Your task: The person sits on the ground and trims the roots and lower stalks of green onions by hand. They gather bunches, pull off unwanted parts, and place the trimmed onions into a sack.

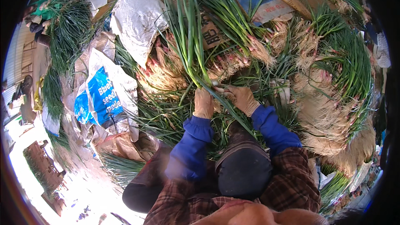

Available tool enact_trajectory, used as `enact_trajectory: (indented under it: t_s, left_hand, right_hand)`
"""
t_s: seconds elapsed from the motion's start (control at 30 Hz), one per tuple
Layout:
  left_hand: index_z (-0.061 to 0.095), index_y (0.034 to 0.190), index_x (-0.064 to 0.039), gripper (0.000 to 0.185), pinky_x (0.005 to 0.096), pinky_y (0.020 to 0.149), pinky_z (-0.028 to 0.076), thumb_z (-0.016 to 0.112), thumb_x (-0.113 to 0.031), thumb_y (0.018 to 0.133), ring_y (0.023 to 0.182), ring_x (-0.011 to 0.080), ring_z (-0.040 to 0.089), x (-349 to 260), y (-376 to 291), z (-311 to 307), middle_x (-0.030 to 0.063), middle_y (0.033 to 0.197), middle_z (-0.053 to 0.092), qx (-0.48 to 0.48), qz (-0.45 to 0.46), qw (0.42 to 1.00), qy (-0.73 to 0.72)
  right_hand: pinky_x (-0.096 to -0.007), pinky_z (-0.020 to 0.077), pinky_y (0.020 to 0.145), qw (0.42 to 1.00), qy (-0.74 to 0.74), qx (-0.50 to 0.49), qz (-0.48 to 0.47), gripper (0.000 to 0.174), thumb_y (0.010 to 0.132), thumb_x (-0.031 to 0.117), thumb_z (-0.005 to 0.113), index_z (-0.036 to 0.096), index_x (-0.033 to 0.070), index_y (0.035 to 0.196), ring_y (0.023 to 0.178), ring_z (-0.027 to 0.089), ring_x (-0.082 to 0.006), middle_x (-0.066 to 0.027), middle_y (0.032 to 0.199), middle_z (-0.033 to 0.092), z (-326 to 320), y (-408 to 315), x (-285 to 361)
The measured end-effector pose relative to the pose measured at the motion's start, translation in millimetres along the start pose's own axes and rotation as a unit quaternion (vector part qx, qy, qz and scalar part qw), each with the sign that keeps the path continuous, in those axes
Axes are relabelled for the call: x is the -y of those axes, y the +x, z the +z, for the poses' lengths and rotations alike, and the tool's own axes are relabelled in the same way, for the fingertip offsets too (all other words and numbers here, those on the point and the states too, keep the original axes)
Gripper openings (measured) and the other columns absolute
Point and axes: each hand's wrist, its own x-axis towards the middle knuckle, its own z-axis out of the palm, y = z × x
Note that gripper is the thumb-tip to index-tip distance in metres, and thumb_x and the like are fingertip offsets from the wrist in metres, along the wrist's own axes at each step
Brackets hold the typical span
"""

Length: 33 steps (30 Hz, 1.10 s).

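Observation:
My left hand [203, 103], in a pale glove, grips a few spring onions [189, 47] low on their stalks. Their long green leaves reach away from me. At the white bulb ends, my right hand [245, 99], gloved too, has its fingers closed on the root end of the onions. A loose green leaf [231, 109] slants down between the two hands and hides some of the contact. Beyond them lies a bunch of spring onions [229, 22] with pink-white bases and tan roots. Stripped leaves [168, 122] litter the ground below my hands.
A large pile of rooted onions [325, 109] is heaped at right. White sacks [137, 22] and a blue-and-white printed sack [103, 97] lie at left. Flattened cardboard [215, 34] is ahead. Another person [43, 12] is at far upper left, beside more onions [70, 31].

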Motion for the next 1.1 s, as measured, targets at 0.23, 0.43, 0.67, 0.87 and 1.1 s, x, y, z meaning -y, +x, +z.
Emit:
enact_trajectory:
  t_s: [0.23, 0.43, 0.67, 0.87, 1.1]
  left_hand:
    - [0.06, 0.095, -0.009, 0.04, 0.0218, 0.057, 0.049, 0.056, -0.048, 0.093, 0.062, 0.0108, 0.058, -27, -12, -7, 0.0001, 0.08, 0.063, -0.143, 0.057, 0.988, -0.033]
    - [0.062, 0.108, -0.007, 0.036, 0.0163, 0.047, 0.036, 0.051, -0.04, 0.099, 0.06, 0.0034, 0.047, -40, -6, -17, -0.0006, 0.082, 0.065, 0.083, -0.003, 0.984, 0.158]
    - [0.062, 0.103, -0.007, 0.02, 0.0219, 0.057, 0.044, 0.058, -0.025, 0.097, 0.067, 0.0077, 0.055, -3, -25, -28, 0.001, 0.082, 0.063, 0.069, -0.129, 0.967, 0.207]
    - [0.057, 0.094, -0.007, 0.02, 0.0246, 0.059, 0.042, 0.052, -0.025, 0.1, 0.067, 0.0116, 0.051, -1, -37, -25, 0.001, 0.079, 0.057, 0.044, -0.142, 0.977, 0.155]
    - [0.056, 0.107, -0.002, 0.033, 0.0264, 0.063, 0.046, 0.051, -0.034, 0.1, 0.07, 0.0142, 0.054, -33, -25, -4, 0.0046, 0.082, 0.058, 0.182, -0.128, 0.963, -0.152]
  right_hand:
    - [-0.0392, 0.0551, 0.064, 0.999, -0.033, -0.023, 0.033, 0.019, 0.093, 0.023, 0.058, 0.068, 0.012, 0.105, 0.074, 0.068, -0.0314, -0.013, 0.093, 0.071, -17, -66, -43]
    - [-0.0411, 0.0521, 0.074, 0.953, -0.196, 0.185, 0.136, 0.047, 0.085, 0.048, 0.065, 0.064, 0.009, 0.112, 0.094, 0.067, -0.0305, -0.0164, 0.105, 0.068, -55, -51, -17]
    - [-0.0416, 0.0508, 0.066, 0.967, -0.193, 0.151, 0.073, 0.04, 0.092, 0.045, 0.055, 0.066, 0.006, 0.094, 0.076, 0.066, -0.0326, -0.0163, 0.084, 0.067, 2, 52, 35]
    - [-0.0409, 0.0506, 0.062, 0.996, -0.039, -0.054, 0.059, 0.042, 0.095, 0.041, 0.052, 0.066, 0.004, 0.08, 0.063, 0.065, -0.0279, -0.0129, 0.073, 0.068, -2, 51, 10]
    - [-0.0353, 0.0367, 0.108, 0.828, 0.509, 0.171, 0.162, 0.045, 0.102, 0.029, 0.044, 0.041, 0.004, 0.139, 0.124, 0.047, -0.0244, -0.0142, 0.138, 0.046, 18, 38, 2]
